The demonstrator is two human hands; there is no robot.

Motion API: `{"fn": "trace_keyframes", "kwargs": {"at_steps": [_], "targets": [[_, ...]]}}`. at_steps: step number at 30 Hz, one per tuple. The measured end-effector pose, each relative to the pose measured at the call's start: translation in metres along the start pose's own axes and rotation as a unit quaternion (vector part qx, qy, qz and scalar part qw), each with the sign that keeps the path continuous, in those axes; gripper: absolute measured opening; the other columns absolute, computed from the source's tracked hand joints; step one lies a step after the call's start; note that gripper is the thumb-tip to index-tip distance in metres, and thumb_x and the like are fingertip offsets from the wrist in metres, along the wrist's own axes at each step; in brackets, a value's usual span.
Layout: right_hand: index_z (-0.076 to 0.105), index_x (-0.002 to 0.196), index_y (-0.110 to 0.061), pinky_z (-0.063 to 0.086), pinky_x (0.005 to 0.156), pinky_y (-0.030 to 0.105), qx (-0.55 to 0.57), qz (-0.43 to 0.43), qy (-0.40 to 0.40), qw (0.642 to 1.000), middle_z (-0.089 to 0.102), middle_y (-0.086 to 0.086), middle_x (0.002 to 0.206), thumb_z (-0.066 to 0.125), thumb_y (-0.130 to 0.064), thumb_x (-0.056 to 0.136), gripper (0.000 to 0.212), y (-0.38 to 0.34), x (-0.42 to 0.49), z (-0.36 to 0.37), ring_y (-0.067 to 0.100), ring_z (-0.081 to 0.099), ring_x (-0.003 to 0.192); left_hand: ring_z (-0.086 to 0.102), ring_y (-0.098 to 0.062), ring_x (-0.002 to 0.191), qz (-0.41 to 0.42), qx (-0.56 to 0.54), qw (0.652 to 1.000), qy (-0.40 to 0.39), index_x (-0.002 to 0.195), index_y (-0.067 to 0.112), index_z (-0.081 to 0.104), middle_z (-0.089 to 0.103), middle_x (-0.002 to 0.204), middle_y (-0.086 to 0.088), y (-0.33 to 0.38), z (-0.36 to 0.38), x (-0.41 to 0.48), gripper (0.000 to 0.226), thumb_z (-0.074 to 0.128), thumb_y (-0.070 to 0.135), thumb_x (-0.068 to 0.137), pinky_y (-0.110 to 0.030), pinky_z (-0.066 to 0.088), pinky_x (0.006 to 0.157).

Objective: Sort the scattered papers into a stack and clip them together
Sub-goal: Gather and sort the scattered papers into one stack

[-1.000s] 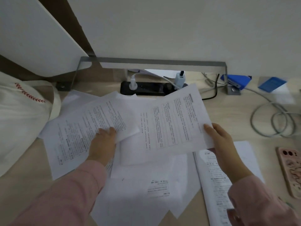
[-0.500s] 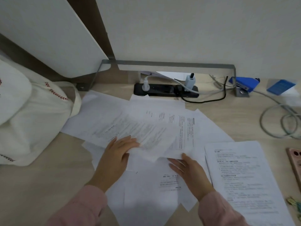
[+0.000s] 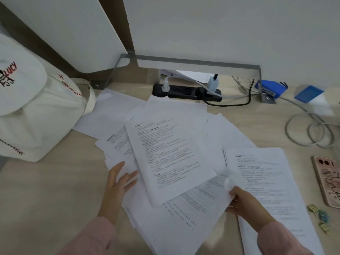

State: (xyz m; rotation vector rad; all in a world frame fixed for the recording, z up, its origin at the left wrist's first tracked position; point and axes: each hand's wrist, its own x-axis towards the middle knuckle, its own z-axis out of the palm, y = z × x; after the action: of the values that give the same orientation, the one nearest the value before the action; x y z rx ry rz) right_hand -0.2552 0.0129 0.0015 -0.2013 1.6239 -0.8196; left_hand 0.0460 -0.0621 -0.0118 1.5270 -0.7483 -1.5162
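Several printed white papers lie fanned and overlapping across the middle of the wooden desk. My left hand rests flat with fingers spread on the left edge of the pile. My right hand pinches the right edge of a printed sheet low in the pile. A neater stack of papers lies at the right, partly under my right arm. Small coloured clips sit on the desk right of that stack.
A white canvas bag stands at the left. A black power strip with plugs lies at the back. Grey coiled cable, a blue stapler and a blue card are at the back right. A phone lies at the right edge.
My right hand moved right and took hold of a sheet's edge. My left hand slid down to the pile's left edge. A printed page now lies on top of the fan.
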Motion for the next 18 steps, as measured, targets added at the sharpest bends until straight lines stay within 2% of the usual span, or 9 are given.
{"fn": "trace_keyframes", "kwargs": {"at_steps": [2, 5, 7, 9, 10, 12, 14, 18], "targets": [[0.059, 0.092, -0.003, 0.057, 0.060, 0.036, -0.002, -0.009, -0.005, 1.000, 0.064, 0.018, 0.093, 0.044, -0.003, 0.089, 0.015, 0.008, 0.000, 0.000, 0.031, 0.062, 0.080, 0.061, -0.025, 0.099, -0.061, -0.012, 0.998, -0.001, 0.130, 0.014, 0.041, 0.044, 0.133, -0.008, -0.003, 0.003, 0.005, 0.038, 0.048, 0.006, 0.094, -0.028, 0.058, 0.081], [0.059, 0.107, -0.012, 0.054, 0.068, 0.035, 0.009, -0.036, -0.005, 0.999, 0.067, 0.014, 0.101, 0.050, -0.012, 0.091, 0.018, 0.017, 0.000, 0.009, 0.030, 0.064, 0.091, 0.058, -0.014, 0.092, -0.086, 0.103, 0.991, -0.011, 0.131, 0.015, 0.038, 0.049, 0.124, -0.004, -0.008, 0.012, 0.014, 0.047, 0.060, 0.016, 0.089, -0.032, 0.047, 0.089], [0.057, 0.111, -0.013, 0.054, 0.069, 0.035, 0.020, -0.038, -0.006, 0.999, 0.067, 0.012, 0.103, 0.051, -0.012, 0.091, 0.021, 0.021, 0.001, 0.016, 0.030, 0.064, 0.093, 0.056, -0.014, 0.091, -0.105, 0.133, 0.986, 0.001, 0.124, 0.014, 0.041, 0.054, 0.106, -0.001, -0.006, 0.023, 0.019, 0.045, 0.064, 0.022, 0.086, -0.029, 0.047, 0.083], [0.056, 0.111, -0.014, 0.054, 0.069, 0.035, 0.005, -0.043, -0.011, 0.999, 0.066, 0.010, 0.101, 0.049, -0.009, 0.091, 0.022, 0.023, 0.001, 0.023, 0.027, 0.063, 0.090, 0.057, -0.019, 0.091, -0.113, 0.164, 0.980, 0.000, 0.111, 0.011, 0.048, 0.058, 0.095, 0.000, -0.001, 0.032, 0.026, 0.042, 0.069, 0.031, 0.081, -0.027, 0.048, 0.071], [0.056, 0.108, -0.015, 0.054, 0.068, 0.034, -0.006, -0.046, -0.015, 0.999, 0.067, 0.008, 0.099, 0.048, -0.007, 0.091, 0.020, 0.024, 0.001, 0.026, 0.025, 0.064, 0.088, 0.059, -0.020, 0.089, -0.104, 0.204, 0.973, -0.006, 0.108, 0.007, 0.053, 0.061, 0.094, -0.001, 0.001, 0.036, 0.031, 0.049, 0.072, 0.038, 0.075, -0.028, 0.048, 0.068], [0.057, 0.100, -0.018, 0.054, 0.063, 0.029, -0.020, -0.050, -0.021, 0.998, 0.067, 0.005, 0.094, 0.047, -0.005, 0.091, 0.019, 0.025, 0.002, 0.028, 0.022, 0.064, 0.085, 0.062, -0.022, 0.090, -0.101, 0.319, 0.942, -0.013, 0.110, 0.006, 0.052, 0.064, 0.097, -0.001, -0.001, 0.041, 0.042, 0.064, 0.073, 0.048, 0.067, -0.034, 0.051, 0.078], [0.057, 0.096, -0.019, 0.055, 0.058, 0.026, -0.026, -0.055, -0.022, 0.998, 0.068, 0.003, 0.091, 0.046, -0.004, 0.092, 0.019, 0.025, 0.001, 0.029, 0.021, 0.064, 0.083, 0.059, -0.024, 0.093, -0.092, 0.400, 0.912, 0.005, 0.112, 0.008, 0.044, 0.059, 0.100, -0.003, -0.003, 0.046, 0.044, 0.051, 0.068, 0.039, 0.078, -0.037, 0.048, 0.086], [0.057, 0.104, -0.014, 0.053, 0.056, 0.024, -0.018, -0.072, 0.024, 0.997, 0.067, 0.003, 0.094, 0.046, -0.003, 0.092, 0.019, 0.023, 0.002, 0.019, 0.020, 0.064, 0.083, 0.056, -0.025, 0.085, -0.005, 0.482, 0.876, 0.025, 0.101, 0.014, 0.050, 0.061, 0.096, -0.006, -0.006, 0.048, 0.038, 0.016, 0.046, 0.027, 0.093, -0.031, 0.041, 0.070]]}}
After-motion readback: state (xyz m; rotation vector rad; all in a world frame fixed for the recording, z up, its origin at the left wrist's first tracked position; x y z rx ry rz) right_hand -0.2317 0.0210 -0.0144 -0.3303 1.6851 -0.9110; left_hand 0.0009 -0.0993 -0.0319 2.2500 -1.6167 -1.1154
